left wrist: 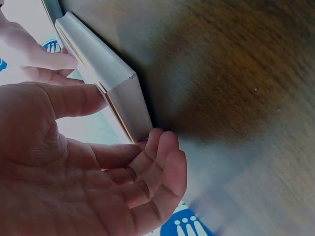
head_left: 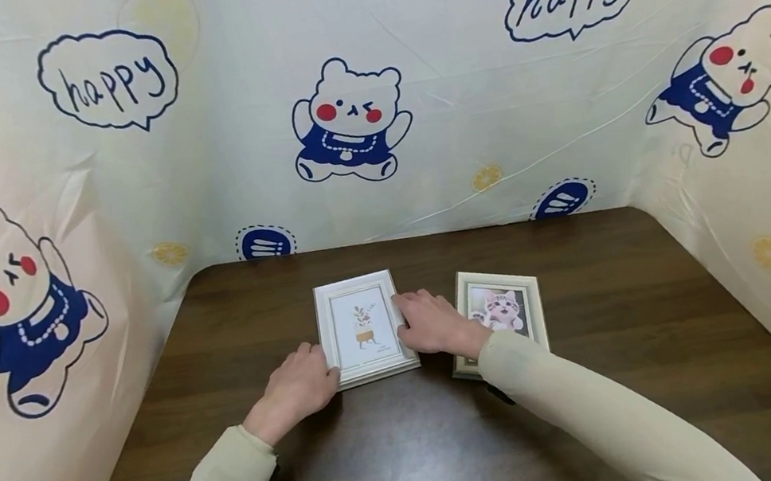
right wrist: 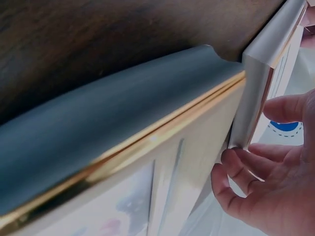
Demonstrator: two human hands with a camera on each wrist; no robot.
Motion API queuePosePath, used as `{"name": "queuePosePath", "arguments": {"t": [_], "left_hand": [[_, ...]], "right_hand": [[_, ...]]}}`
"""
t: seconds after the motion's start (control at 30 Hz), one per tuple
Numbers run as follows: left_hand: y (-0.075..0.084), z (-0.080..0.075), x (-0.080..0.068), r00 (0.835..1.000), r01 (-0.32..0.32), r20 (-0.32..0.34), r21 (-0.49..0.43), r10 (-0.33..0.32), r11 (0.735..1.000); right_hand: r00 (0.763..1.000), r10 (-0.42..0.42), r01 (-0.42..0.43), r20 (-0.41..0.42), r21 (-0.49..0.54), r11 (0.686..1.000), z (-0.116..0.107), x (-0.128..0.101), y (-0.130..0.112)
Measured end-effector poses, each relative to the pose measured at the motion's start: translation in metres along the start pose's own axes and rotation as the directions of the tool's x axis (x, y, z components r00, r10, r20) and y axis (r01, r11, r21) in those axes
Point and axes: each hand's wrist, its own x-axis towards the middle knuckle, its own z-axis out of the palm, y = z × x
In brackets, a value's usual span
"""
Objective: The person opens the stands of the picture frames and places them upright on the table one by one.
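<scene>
A white picture frame (head_left: pixel 364 330) with a potted-plant print lies face up on the table. My left hand (head_left: pixel 298 381) holds its lower left edge; in the left wrist view the thumb rests on the front rim and the curled fingers (left wrist: pixel 170 167) meet the side. On the right edge, my right hand (head_left: pixel 432 321) grips the same frame between thumb and fingers, as the right wrist view shows. Partly beneath the right forearm lies a cream picture frame (head_left: pixel 502 308) with a pink cat picture; the sleeve hides its lower part.
The dark wooden table (head_left: pixel 384 465) has rounded far corners. A pale cloth (head_left: pixel 455 103) printed with bears and "happy" bubbles surrounds its back and sides. The cream frame stands close to the right wrist, a small gap from the white one.
</scene>
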Motion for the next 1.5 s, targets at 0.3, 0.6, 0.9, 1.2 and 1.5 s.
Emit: {"name": "queuePosePath", "arguments": {"t": [0.3, 0.6, 0.9, 1.2, 1.5], "left_hand": [[-0.003, -0.001, -0.002, 1.000, 0.000, 0.010, -0.004, 0.000, 1.000], [-0.002, 0.000, -0.002, 1.000, 0.002, 0.014, -0.015, -0.001, 1.000], [0.000, 0.000, -0.002, 1.000, -0.001, 0.007, -0.015, 0.001, 1.000], [0.001, 0.000, -0.002, 1.000, 0.007, 0.019, -0.013, -0.007, 1.000], [0.000, 0.000, -0.002, 1.000, 0.018, 0.018, -0.012, -0.018, 1.000]], "right_hand": [[1.000, 0.011, -0.010, -0.008, 0.002, 1.000, -0.004, 0.004, -0.002], [0.997, 0.077, -0.078, 0.018, 0.073, 0.994, 0.001, 0.011, 0.003], [0.995, 0.085, -0.088, 0.044, 0.073, 0.993, -0.001, 0.014, 0.004], [0.991, 0.101, -0.109, 0.091, 0.097, 0.989, -0.003, 0.016, 0.005], [0.990, 0.091, -0.100, 0.103, 0.088, 0.991, -0.002, 0.021, 0.007]]}}
